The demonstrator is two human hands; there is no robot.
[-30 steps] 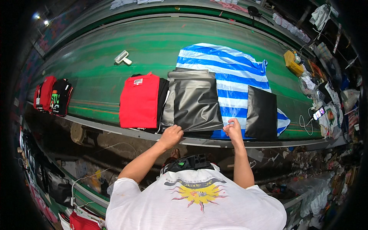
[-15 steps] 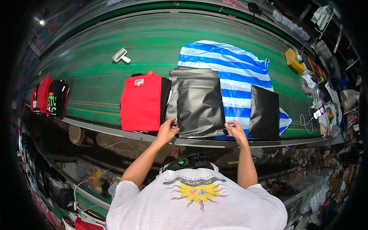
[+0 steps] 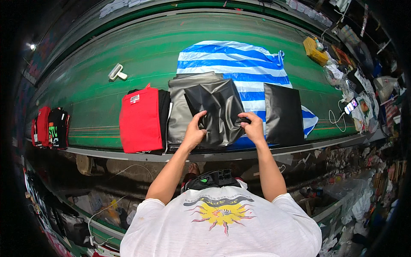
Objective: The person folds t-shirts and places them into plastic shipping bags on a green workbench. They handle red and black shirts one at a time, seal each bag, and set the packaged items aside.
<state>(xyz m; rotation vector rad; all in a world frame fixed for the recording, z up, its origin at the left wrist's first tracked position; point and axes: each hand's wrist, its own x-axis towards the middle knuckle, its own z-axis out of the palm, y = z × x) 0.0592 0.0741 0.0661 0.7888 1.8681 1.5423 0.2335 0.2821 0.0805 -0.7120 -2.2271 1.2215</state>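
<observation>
Overhead view of a long green bench [image 3: 128, 47] with a metal front edge, its surface curved by the lens. Cluttered shelves and loose goods line the right side of the room; cables and debris lie on the floor under the bench. On the bench, from the person's left: a small stack of red and black garments [image 3: 50, 127], a white lint roller [image 3: 116, 72] farther back, a folded red garment [image 3: 139, 120] lying on a black one, a pile of grey-black plastic bags [image 3: 182, 107], a blue-and-white striped sheet [image 3: 239, 64], and a flat black bag [image 3: 283, 113] resting on the sheet. A yellow box [image 3: 314, 50] sits at the far right, and a phone [image 3: 352, 106] near the right edge.

The top bag [image 3: 220, 111] is glossy, dark grey, creased and slightly lifted, lying over the pile near the front edge. The left hand [image 3: 195, 130] is closed, pinching the bag's left edge. The right hand [image 3: 252, 127] is closed, gripping its right edge.
</observation>
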